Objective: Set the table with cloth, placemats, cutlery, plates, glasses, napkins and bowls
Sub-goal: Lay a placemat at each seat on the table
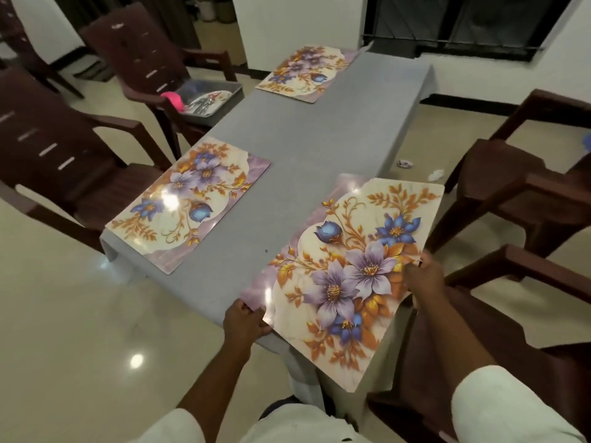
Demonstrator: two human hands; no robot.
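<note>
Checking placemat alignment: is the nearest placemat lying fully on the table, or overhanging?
Overhanging. The nearest placemat juts past the grey cloth at its near corner, while the left hand and right hand grip its edges.

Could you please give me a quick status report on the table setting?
Left hand and right hand both grip third placemat, near corner overhanging the grey cloth. Two placemats laid. Nothing in the way.

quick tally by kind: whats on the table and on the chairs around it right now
Placemats: 3, near one held by left hand and right hand, one at left, one at far end
Grey cloth: 1
Metal tray on a chair: 1
Brown chairs: 5, counting only those clearly visible
Total: 10
</note>
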